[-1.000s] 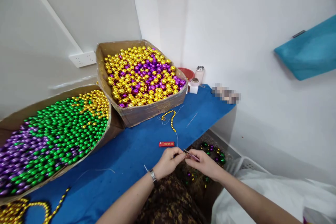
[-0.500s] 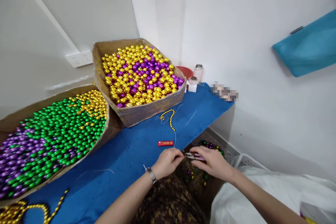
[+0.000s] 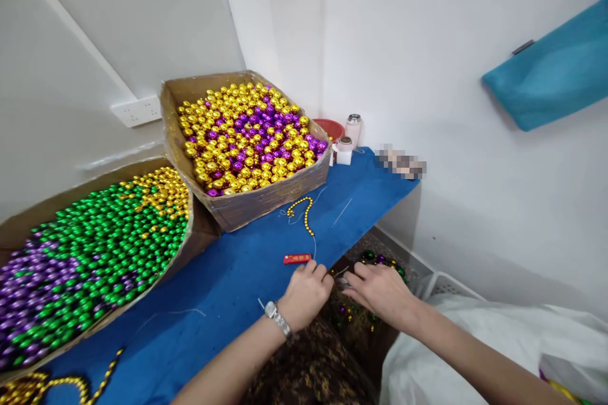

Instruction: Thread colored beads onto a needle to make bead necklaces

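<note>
My left hand (image 3: 306, 294), with a watch (image 3: 278, 319) on its wrist, is closed at the table's front edge. Its fingers pinch a thin thread (image 3: 314, 247) that leads to a short string of gold beads (image 3: 308, 218) on the blue cloth. Close by on the right, my right hand (image 3: 380, 294) is curled round thread snips (image 3: 341, 282); only a bit of their metal shows, the rest hidden by the fingers. A pale thread end (image 3: 341, 271) shows between the hands. Just beyond my left fingers lies a small red packet (image 3: 297, 259).
A cardboard box of gold and purple balls (image 3: 268, 193) and another of green, purple and gold beads (image 3: 142, 294) stand on the blue-covered table (image 3: 237, 278). Gold bead strings (image 3: 66, 382) lie front left. A white sack (image 3: 441, 342) sits at right; bead strings (image 3: 380, 259) lie below.
My right fingers have closed up, and the snips' blades, plainly seen before, are now mostly hidden. The left hand has turned knuckles up and moved close to the red packet. The view has shifted slightly.
</note>
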Available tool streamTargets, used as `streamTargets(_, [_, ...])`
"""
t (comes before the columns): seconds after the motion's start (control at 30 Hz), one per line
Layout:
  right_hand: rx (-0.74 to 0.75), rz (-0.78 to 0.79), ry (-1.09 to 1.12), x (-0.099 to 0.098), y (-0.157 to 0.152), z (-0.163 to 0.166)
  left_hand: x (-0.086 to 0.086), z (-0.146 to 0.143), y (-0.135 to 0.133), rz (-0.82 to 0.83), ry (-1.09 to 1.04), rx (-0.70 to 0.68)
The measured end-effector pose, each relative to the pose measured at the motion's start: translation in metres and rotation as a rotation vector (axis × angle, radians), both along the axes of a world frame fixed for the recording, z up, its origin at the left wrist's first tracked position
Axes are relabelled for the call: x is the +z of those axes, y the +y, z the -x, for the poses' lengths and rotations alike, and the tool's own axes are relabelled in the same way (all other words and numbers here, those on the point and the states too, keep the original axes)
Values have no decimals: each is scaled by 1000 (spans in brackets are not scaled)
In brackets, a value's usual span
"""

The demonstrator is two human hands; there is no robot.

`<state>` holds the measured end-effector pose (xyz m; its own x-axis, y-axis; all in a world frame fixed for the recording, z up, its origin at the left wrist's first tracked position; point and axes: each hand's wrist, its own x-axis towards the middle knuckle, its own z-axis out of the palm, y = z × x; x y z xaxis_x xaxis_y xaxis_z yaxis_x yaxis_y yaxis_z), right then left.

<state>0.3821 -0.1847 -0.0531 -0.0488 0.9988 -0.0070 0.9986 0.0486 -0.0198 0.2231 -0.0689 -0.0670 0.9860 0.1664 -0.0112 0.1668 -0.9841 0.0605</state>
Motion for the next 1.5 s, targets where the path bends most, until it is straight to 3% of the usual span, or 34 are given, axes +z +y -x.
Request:
streamTargets(0.13, [12, 21, -34, 5, 5, 3, 2, 0, -3, -48, -12, -74])
streamTargets(0.47, [75, 55, -55, 2, 12, 7, 2, -1, -7, -119, -18, -100])
streamTargets(0.7, [51, 55, -65, 9, 12, -5, -4, 7, 7, -42, -61, 8])
streamTargets(0.87, [51, 56, -69, 9, 15, -3, -7, 7, 9, -20, -84, 4])
streamTargets(1.3, [111, 85, -73, 6, 24, 17, -7, 2, -9, -185, -126, -78])
streamTargets(1.4, [112, 85, -65, 5, 22, 14, -9, 5, -7, -139, -145, -36])
streamTargets(1.5, [83, 71, -60, 5, 17, 1, -11, 10, -1, 56, -235, 109])
